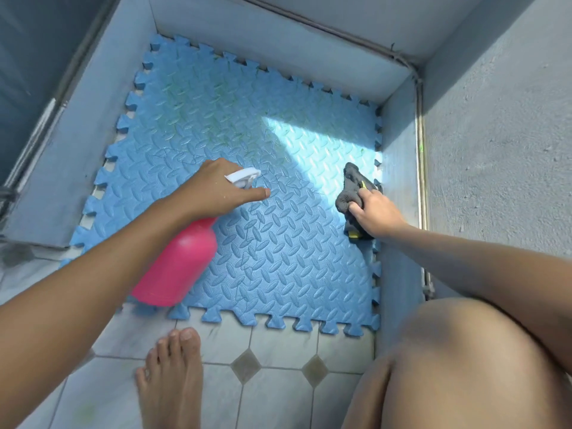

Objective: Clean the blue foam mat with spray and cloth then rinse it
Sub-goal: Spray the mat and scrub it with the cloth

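Note:
A blue foam mat [278,243] with puzzle-cut edges and a ribbed pattern lies flat on the floor in a walled corner. Faint green smears and thin dark scribbles mark its surface. My left hand [216,193] grips a pink spray bottle [179,261] by its white trigger head [243,176], held tilted over the mat's left middle, nozzle pointing right. My right hand [376,213] is closed on a dark grey cloth [351,188] with a yellow-green bit, pressed on the mat's right edge beside the wall.
Grey concrete walls [495,150] enclose the mat at the back, left and right. A pipe [420,150] runs down the right wall's edge. White floor tiles [278,366] with dark diamonds lie in front, where my bare left foot [171,376] and right knee [464,366] rest.

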Demonstrator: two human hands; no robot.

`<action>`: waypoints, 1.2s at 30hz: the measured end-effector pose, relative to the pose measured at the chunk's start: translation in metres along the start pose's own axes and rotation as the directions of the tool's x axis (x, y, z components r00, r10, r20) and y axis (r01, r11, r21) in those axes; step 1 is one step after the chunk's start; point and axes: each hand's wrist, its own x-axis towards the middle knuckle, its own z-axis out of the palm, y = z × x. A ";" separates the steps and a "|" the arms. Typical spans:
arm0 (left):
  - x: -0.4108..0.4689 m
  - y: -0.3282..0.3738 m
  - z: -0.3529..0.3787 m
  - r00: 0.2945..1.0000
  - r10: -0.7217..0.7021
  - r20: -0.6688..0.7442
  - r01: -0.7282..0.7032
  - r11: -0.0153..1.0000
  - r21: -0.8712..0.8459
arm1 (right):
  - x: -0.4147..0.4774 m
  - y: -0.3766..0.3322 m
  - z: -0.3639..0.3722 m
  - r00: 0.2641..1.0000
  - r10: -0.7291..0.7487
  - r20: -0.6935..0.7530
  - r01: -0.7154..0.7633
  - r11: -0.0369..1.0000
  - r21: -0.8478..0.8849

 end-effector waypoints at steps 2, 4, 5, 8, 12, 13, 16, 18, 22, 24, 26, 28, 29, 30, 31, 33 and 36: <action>0.016 0.009 0.004 0.996 -0.063 -0.060 0.065 0.997 0.031 | 0.004 0.003 0.001 0.998 0.068 -0.019 -0.066 0.995 0.075; 0.031 0.022 0.007 0.987 -0.072 -0.143 0.089 0.990 0.112 | 0.012 0.004 -0.001 0.985 0.171 -0.027 -0.166 0.975 0.145; 0.039 0.029 0.008 0.985 -0.051 -0.165 0.079 0.983 0.165 | 0.016 0.001 -0.003 0.977 0.211 -0.015 -0.206 0.966 0.156; 0.068 0.044 0.008 0.993 0.029 -0.111 -0.005 0.978 0.211 | 0.031 -0.006 -0.009 0.969 0.244 0.027 -0.245 0.958 0.150; 0.109 0.061 0.012 0.998 0.058 0.004 -0.057 0.973 0.225 | 0.060 -0.005 -0.014 0.963 0.270 0.019 -0.267 0.939 0.216; 0.116 0.065 0.013 0.999 0.040 -0.035 -0.031 0.972 0.232 | 0.068 -0.004 -0.013 0.956 0.292 0.036 -0.292 0.927 0.233; 0.134 0.075 0.015 0.986 0.015 -0.166 0.026 0.969 0.246 | 0.091 -0.004 -0.016 0.932 0.347 0.105 -0.362 0.884 0.294; 0.143 0.077 0.012 0.986 0.038 -0.163 -0.002 0.977 0.214 | 0.101 -0.004 -0.022 0.920 0.367 0.140 -0.393 0.860 0.326; 0.146 0.079 0.009 0.995 0.077 -0.062 -0.064 0.980 0.187 | 0.109 -0.004 -0.030 0.908 0.350 0.229 -0.412 0.844 0.344; 0.146 0.082 0.010 0.989 0.040 -0.145 -0.015 0.986 0.165 | 0.108 -0.004 -0.032 0.901 0.349 0.256 -0.426 0.824 0.375; 0.146 0.086 0.006 0.979 0.010 -0.205 0.022 0.988 0.156 | 0.107 -0.004 -0.035 0.894 0.350 0.280 -0.440 0.801 0.405; 0.146 0.088 -0.002 0.979 0.007 -0.202 0.027 0.986 0.165 | 0.107 -0.006 -0.037 0.881 0.359 0.308 -0.462 0.790 0.403; 0.147 0.087 -0.006 0.984 0.013 -0.179 0.019 0.984 0.178 | 0.107 -0.008 -0.039 0.871 0.373 0.319 -0.480 0.784 0.393; 0.148 0.086 -0.010 0.990 0.017 -0.143 0.010 0.982 0.190 | 0.105 -0.011 -0.041 0.863 0.388 0.324 -0.495 0.780 0.383; 0.149 0.085 -0.013 0.995 0.013 -0.103 0.007 0.981 0.193 | 0.103 -0.013 -0.042 0.859 0.400 0.320 -0.502 0.780 0.374; 0.150 0.084 -0.015 0.997 0.004 -0.074 0.009 0.984 0.176 | 0.100 -0.017 -0.044 0.859 0.407 0.312 -0.503 0.787 0.358; 0.147 0.085 -0.016 0.986 -0.052 -0.158 0.077 0.984 0.160 | 0.102 -0.017 -0.042 0.852 0.414 0.319 -0.513 0.784 0.350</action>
